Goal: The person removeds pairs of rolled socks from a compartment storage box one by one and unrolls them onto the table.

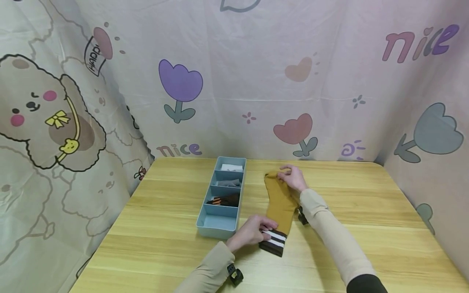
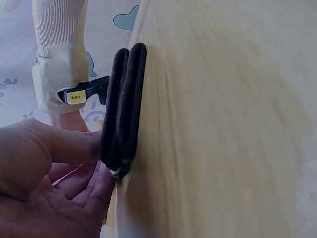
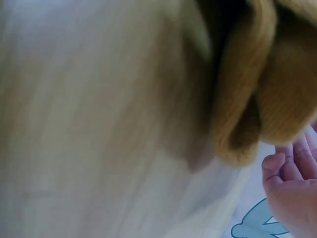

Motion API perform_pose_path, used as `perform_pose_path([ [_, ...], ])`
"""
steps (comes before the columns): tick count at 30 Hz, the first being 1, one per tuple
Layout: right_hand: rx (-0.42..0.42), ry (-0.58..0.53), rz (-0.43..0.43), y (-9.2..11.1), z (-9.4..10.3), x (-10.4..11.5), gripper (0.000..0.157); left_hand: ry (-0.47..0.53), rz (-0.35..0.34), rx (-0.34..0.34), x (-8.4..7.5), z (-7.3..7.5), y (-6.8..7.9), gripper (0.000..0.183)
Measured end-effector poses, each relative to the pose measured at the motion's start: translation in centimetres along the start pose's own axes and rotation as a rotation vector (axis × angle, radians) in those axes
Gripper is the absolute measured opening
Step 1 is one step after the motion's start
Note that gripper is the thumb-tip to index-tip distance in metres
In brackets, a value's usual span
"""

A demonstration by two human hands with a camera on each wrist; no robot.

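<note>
A mustard-yellow sock [image 1: 280, 199] lies lengthwise on the table, its dark brown cuff [image 1: 272, 248] with white stripes toward me. My left hand [image 1: 250, 232] pinches the cuff from the left side; in the left wrist view the thumb lies along the doubled dark cuff edge [image 2: 126, 99] and fingers reach beneath. At the toe end, my right hand [image 1: 293, 178] pinches the fabric between thumb and fingers. Close up in the right wrist view, the yellow knit [image 3: 287, 84] bulges in a fold, with the right hand [image 3: 292, 188] partly showing behind it.
Left of the sock stands a blue-grey divided box [image 1: 218, 232]. Its compartments hold a white cloth item [image 1: 232, 167], a grey one [image 1: 229, 183] and a dark brown one with orange stripes [image 1: 231, 200]. A printed curtain [image 1: 234, 81] hangs behind the wooden table [image 1: 157, 228].
</note>
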State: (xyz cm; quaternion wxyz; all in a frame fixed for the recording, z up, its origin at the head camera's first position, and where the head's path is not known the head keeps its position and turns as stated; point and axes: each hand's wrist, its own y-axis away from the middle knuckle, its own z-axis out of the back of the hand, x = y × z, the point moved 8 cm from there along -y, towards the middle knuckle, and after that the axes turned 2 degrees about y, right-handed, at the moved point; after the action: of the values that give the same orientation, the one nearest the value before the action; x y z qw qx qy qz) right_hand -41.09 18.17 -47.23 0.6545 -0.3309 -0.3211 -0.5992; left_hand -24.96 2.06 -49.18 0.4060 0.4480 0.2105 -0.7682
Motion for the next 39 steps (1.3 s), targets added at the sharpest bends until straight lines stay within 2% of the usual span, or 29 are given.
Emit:
perform_pose_path([
  [6, 0.019, -0.171, 0.056, -0.2, -0.8, 0.7, 0.032, 0.002, -0.004, 0.002, 0.0, 0.0, 0.0, 0.035],
  [9, 0.064, -0.178, 0.107, -0.2, -1.3, 1.0, 0.030, 0.001, -0.007, 0.005, 0.0, 0.0, 0.0, 0.035],
  [12, 0.141, -0.117, 0.145, 0.0, -2.1, 1.2, 0.035, 0.007, -0.005, 0.007, 0.1, -0.1, -0.1, 0.035],
  [18, 0.278, 0.079, 0.252, 0.4, -3.3, 1.7, 0.046, -0.006, 0.010, 0.013, 0.0, -0.3, 0.0, 0.038],
  [21, 0.305, 0.164, 0.299, 0.4, -3.6, 2.0, 0.048, -0.041, 0.005, 0.012, -0.4, -0.2, 0.1, 0.040],
  [24, 0.323, 0.244, 0.310, 0.3, -3.9, 1.8, 0.051, -0.069, 0.023, 0.008, -0.6, -0.1, 0.2, 0.041],
  [29, 0.317, 0.339, 0.341, 0.6, -3.7, 1.8, 0.054, -0.109, 0.043, -0.045, -0.8, 0.5, 0.4, 0.026],
  [31, 0.304, 0.362, 0.356, 0.7, -3.4, 1.9, 0.053, -0.149, 0.039, -0.077, -0.9, 0.8, 0.6, 0.024],
  [33, 0.293, 0.377, 0.356, 0.8, -3.0, 1.8, 0.054, -0.217, 0.036, -0.103, -0.8, 0.9, 0.7, 0.030],
  [36, 0.280, 0.399, 0.330, 1.0, -2.4, 1.6, 0.056, -0.344, 0.040, -0.130, -0.9, 0.9, 0.8, 0.038],
  [39, 0.266, 0.413, 0.291, 1.2, -1.8, 1.1, 0.060, -0.469, 0.048, -0.159, -1.0, 0.7, 0.8, 0.037],
])
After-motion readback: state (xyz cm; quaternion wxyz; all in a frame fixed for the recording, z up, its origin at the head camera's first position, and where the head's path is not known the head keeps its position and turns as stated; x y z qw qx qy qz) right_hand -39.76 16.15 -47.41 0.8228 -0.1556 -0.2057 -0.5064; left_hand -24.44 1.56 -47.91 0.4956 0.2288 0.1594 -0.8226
